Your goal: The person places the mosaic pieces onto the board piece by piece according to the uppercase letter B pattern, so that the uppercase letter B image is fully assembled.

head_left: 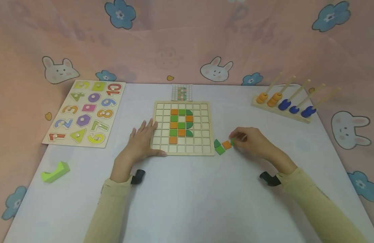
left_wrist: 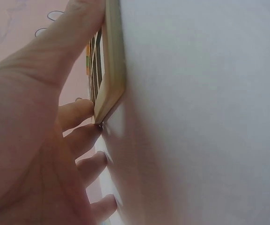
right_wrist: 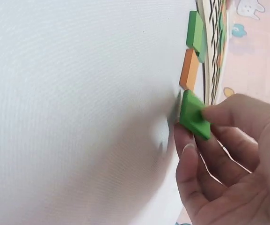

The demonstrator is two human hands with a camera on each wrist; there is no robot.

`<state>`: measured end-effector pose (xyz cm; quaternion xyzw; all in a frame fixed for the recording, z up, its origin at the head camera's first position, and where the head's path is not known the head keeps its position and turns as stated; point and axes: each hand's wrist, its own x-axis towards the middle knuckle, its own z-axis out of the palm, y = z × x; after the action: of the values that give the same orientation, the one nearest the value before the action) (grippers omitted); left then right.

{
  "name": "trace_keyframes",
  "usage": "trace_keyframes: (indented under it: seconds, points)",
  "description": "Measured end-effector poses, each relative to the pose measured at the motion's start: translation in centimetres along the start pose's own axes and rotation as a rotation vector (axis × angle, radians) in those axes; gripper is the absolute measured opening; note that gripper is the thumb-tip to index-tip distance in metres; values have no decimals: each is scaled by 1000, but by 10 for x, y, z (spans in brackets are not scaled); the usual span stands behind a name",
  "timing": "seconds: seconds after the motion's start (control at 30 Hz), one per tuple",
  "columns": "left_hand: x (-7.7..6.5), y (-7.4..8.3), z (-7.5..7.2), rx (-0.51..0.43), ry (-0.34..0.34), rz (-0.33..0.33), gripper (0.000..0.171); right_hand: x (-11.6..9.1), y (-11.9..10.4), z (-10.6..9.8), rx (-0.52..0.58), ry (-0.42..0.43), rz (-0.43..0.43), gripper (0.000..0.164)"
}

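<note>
A wooden grid board (head_left: 202,147) lies flat in the middle of the table, with orange and green tiles (head_left: 182,125) set in a pattern on it. My left hand (head_left: 139,143) rests against its near left corner, fingers spread along the left side and thumb at the front edge. Right of the board, my right hand (head_left: 252,141) pinches a green square tile (right_wrist: 193,115) between thumb and fingers. Beside it lie an orange square tile (head_left: 226,145), a green square tile (head_left: 219,150) and a green curved tile (head_left: 217,143).
A pattern card (head_left: 182,92) lies behind the board. At the left are a number-and-shape puzzle board (head_left: 83,114) and a light green block (head_left: 55,172). A peg stand (head_left: 281,109) with orange and blue beads stands at the back right, near the patterned cloth.
</note>
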<state>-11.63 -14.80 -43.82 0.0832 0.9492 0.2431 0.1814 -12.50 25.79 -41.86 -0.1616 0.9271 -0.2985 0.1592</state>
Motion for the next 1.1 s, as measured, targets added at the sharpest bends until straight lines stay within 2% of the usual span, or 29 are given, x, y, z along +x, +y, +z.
trace_keyframes:
  seconds: [0.1, 0.33, 0.47, 0.73, 0.93, 1.1]
  points:
    - [0, -1, 1, 0, 1, 2, 131, 1, -2, 2, 2, 33, -10, 25]
    - [0, 0, 0, -1, 2, 2, 132, 8, -13, 15, 25, 150, -101, 23]
    - [1, 0, 1, 2, 5, 2, 131, 14, -23, 25, 83, 189, -91, 17]
    - [-1, 1, -1, 1, -1, 3, 130, 29, -45, 44, 202, 168, -117, 18]
    - [-1, 0, -2, -6, -6, -3, 130, 39, -59, 58, 237, 110, -159, 14]
    - [-1, 0, -2, -7, -1, 5, 130, 48, -68, 67, 243, 115, -181, 7]
